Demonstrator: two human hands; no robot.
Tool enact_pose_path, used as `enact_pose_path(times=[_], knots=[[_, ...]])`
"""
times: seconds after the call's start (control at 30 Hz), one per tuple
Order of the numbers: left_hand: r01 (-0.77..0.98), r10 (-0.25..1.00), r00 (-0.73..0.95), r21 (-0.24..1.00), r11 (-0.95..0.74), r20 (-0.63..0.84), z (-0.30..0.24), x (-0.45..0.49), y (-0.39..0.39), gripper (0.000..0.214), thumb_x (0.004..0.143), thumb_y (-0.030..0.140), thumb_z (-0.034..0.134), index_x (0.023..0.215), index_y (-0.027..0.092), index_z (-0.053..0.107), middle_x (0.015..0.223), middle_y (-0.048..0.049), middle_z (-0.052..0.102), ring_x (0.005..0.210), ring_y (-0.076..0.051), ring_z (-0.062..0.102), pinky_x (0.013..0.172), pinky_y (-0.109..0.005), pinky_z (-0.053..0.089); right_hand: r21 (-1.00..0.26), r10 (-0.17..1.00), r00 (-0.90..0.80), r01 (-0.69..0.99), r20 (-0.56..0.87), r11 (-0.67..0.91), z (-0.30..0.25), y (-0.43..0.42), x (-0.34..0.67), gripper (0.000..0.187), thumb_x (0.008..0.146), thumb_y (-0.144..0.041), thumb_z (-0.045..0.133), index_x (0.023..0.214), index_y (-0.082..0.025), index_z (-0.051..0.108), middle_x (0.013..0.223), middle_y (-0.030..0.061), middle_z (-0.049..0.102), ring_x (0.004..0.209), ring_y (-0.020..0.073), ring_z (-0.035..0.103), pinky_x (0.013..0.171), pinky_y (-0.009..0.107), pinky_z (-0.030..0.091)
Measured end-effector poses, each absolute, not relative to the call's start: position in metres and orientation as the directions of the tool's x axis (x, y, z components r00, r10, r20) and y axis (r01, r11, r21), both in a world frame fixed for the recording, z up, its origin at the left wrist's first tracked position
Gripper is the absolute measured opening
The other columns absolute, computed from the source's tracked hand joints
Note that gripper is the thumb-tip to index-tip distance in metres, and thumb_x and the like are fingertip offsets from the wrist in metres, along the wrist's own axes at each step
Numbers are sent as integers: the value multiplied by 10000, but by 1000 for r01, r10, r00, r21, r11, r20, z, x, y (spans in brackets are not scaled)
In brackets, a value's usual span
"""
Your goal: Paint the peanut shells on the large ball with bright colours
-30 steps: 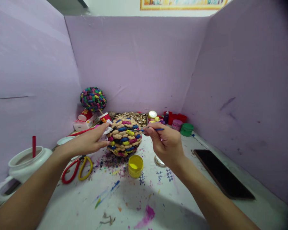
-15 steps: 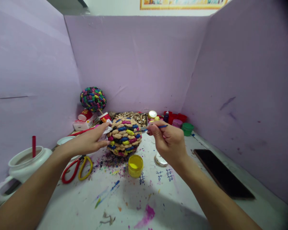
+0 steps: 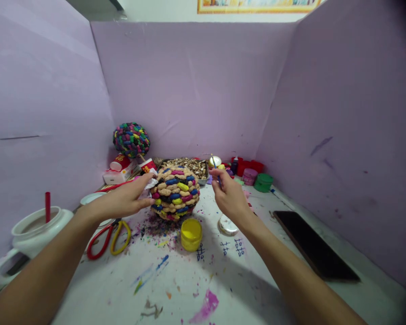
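Observation:
A round ball covered in peanuts (image 3: 174, 193), some bare and others painted blue, yellow, magenta and black, rests on the table. My left hand (image 3: 133, 195) steadies its left side, with a crumpled white tissue (image 3: 152, 183) pinched between the fingers and the ball. To the right of the ball, my right hand (image 3: 230, 192) is closed on a thin blue paintbrush (image 3: 219, 178), its tip pointing up and away from the peanuts. In front of the ball stands an open jar of yellow paint (image 3: 191, 234).
Red-and-yellow scissors (image 3: 110, 239) and a white jug (image 3: 40, 230) lie left. A jar lid (image 3: 228, 225) and a dark phone-like slab (image 3: 314, 243) are right. Behind are a tray of shells (image 3: 189, 168), a finished-looking colored ball (image 3: 131, 140) and a green paint pot (image 3: 264, 182). Purple panels enclose the table.
My right hand has drawn back from the ball, and the brush has swung from lying level against the peanuts to pointing upward. My left hand and the ball have stayed put.

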State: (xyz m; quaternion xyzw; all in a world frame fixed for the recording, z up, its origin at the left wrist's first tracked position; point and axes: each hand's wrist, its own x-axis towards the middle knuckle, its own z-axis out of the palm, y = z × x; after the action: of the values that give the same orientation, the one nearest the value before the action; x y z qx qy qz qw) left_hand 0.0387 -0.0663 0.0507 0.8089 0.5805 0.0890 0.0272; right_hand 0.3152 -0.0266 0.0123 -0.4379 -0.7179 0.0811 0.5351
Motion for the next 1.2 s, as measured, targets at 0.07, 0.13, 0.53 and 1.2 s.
enact_pose_path(times=[0.07, 0.13, 0.53, 1.2], knots=[[940, 949, 300, 142, -311, 97, 52, 40, -67, 756, 823, 485, 447, 1433, 87, 244, 1496, -181, 326, 1329, -328, 373, 1084, -436, 311, -583, 736, -80, 556, 673, 593, 3, -22, 315, 351, 730, -75, 453, 1031, -192, 590, 773, 46, 683, 651, 181, 612, 615, 295, 458], [941, 951, 297, 145, -307, 85, 53, 41, -68, 761, 823, 482, 439, 1431, 71, 241, 1497, -188, 320, 1340, -324, 356, 1088, -426, 307, -610, 768, -133, 530, 626, 589, -4, -20, 313, 471, 662, -18, 424, 1078, -194, 561, 789, 43, 668, 679, 180, 612, 635, 294, 462], [928, 945, 316, 182, -325, 80, 52, 27, -65, 804, 828, 592, 423, 1442, 105, 243, 1517, -161, 293, 1374, -296, 304, 1113, -397, 269, -866, 890, -259, 243, 376, 436, -13, -26, 298, 529, 580, -18, 415, 1060, -217, 512, 883, 14, 630, 712, 140, 599, 707, 305, 489], [855, 928, 348, 359, -374, 137, 47, 21, -53, 720, 832, 567, 481, 1391, 145, 311, 1431, -136, 432, 1269, -307, 443, 1024, -365, 382, -865, 867, -88, 73, 490, 496, 16, -36, 304, 153, 817, -260, 515, 961, -217, 547, 1059, 84, 663, 1022, 205, 615, 883, 390, 471]])
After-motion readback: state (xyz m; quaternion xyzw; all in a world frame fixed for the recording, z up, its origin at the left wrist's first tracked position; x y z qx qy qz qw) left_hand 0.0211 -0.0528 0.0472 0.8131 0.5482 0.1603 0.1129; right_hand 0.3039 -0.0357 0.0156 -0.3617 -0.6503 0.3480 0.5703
